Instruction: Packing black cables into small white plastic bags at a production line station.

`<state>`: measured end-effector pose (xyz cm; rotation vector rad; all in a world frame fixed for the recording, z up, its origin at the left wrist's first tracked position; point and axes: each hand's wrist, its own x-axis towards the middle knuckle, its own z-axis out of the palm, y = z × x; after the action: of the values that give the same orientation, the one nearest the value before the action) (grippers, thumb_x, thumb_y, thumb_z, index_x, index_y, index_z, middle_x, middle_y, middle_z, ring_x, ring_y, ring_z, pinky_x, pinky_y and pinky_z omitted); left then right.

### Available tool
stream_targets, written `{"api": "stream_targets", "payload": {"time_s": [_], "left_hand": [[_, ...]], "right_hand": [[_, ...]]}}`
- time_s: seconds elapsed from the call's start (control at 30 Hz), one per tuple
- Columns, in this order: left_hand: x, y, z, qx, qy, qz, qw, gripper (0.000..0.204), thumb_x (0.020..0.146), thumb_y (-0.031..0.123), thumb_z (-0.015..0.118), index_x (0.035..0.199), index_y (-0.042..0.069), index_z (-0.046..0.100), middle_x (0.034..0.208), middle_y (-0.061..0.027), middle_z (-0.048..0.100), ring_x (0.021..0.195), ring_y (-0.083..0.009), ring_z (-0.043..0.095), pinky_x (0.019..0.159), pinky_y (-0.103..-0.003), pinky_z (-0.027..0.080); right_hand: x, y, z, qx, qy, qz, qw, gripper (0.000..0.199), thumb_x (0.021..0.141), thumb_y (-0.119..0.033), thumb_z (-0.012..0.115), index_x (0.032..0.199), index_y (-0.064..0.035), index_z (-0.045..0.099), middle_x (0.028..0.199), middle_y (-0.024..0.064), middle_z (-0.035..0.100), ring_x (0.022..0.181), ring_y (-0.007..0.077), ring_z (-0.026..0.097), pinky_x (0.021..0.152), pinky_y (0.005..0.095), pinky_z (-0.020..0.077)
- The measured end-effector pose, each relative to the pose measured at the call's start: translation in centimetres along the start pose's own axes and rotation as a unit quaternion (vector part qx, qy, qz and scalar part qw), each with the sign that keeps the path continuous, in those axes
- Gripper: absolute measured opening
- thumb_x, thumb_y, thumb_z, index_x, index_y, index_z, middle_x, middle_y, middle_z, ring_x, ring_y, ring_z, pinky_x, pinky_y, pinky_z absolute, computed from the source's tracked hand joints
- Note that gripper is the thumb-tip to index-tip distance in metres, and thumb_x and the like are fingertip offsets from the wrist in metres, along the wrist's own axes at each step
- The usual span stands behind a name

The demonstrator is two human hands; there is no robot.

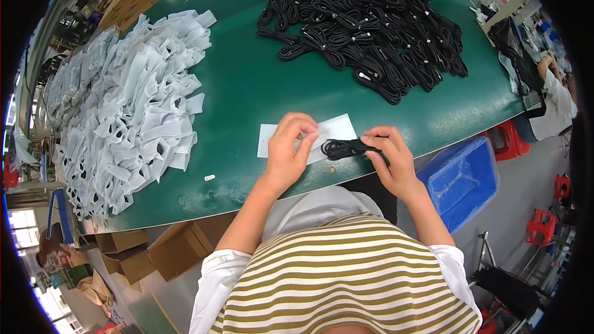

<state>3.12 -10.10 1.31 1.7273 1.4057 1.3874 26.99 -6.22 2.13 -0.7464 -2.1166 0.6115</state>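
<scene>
My right hand (391,156) pinches one end of a coiled black cable (344,148) near the table's front edge. The coil's other end lies at the edge of a flat white plastic bag (338,128). My left hand (291,150) has its thumb and forefinger closed at the bag's near part. A second pale flat piece (265,138) shows beside and partly beneath the left hand; whether it belongs to the same bag I cannot tell.
A big heap of coiled black cables (371,18) covers the far right of the green table (238,55). White pouches (139,105) are piled at the left. A blue bin (461,179) stands below the right edge, cardboard boxes (176,247) below the left. Another person (554,102) sits far right.
</scene>
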Motion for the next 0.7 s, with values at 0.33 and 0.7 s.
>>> {"api": "stream_targets", "payload": {"time_s": [0.33,0.7], "left_hand": [[-0.1,0.3,-0.4,0.106,0.044,0.017,0.993,0.007,0.086,0.001,0.067,0.090,0.001,0.061,0.091,-0.0094,0.062,0.076,-0.0202,0.059,0.066,-0.031,0.049],[-0.7,-0.5,1.8,0.087,-0.026,-0.108,0.990,0.005,0.087,-0.001,0.064,0.088,0.000,0.059,0.084,-0.0084,0.063,0.070,-0.0176,0.058,0.063,-0.029,0.048]], "right_hand": [[-0.8,-0.3,1.1,0.328,0.084,0.360,0.869,0.019,0.103,-0.018,0.052,0.100,0.0000,0.056,0.087,0.0096,0.061,0.071,0.0141,0.059,0.064,0.0278,0.0498],[-2.0,-0.1,1.2,0.372,0.088,0.349,0.856,0.022,0.104,-0.021,0.050,0.095,-0.0011,0.052,0.090,0.0109,0.062,0.069,0.0147,0.061,0.065,0.0295,0.0519]]}}
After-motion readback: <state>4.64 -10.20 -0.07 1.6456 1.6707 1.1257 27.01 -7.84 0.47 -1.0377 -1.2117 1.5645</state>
